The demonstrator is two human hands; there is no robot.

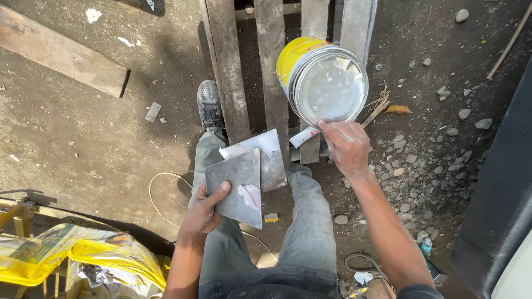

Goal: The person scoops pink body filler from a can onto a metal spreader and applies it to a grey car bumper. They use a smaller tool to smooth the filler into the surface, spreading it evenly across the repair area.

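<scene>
A: Left side status?
B: Left hand [202, 213] is closed on a grey metal plate [239, 188], thumb over its lower edge; a white putty smear [250, 195] sits just right of the thumb. A second plate [267, 158] is stacked just above the grip.
A: Right?
B: Right hand [348, 147] is pinched on a thin tool [310, 134], white-coated tip pointing left of the grip. Yellow can [323, 78] lies just above the fingers, on wooden slats [233, 66].

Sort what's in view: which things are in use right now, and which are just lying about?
In use: left hand holding metal plates; right hand with a thin tool at the yellow can; small tube.

Lying about: wooden plank, cord, yellow bag, stones.
</scene>
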